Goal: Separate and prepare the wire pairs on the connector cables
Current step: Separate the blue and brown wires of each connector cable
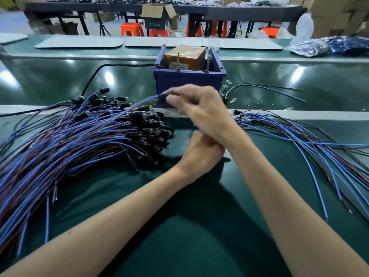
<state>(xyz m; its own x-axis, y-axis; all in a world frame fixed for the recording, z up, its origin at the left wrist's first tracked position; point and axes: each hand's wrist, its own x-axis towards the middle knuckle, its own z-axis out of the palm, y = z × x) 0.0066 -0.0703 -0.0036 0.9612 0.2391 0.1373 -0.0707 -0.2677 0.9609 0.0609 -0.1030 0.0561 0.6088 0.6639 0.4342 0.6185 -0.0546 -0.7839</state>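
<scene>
My right hand (201,110) pinches one cable (143,101) by its black connector (162,96), lifted just above the big pile (89,134) on the left of the table (199,226). The left hand (199,154) is curled under the right wrist; I cannot tell if it holds anything. Cable is thin, with blue and brown wires. Likely light, limp and slick. The rigid connector looks the safest hold.

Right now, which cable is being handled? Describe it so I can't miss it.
Find the blue bin at the middle of the green table. Just in front of it, the right hand pinches one cable by its black end. Unlike the heap at left, it arches up alone, raised off the table.
</scene>
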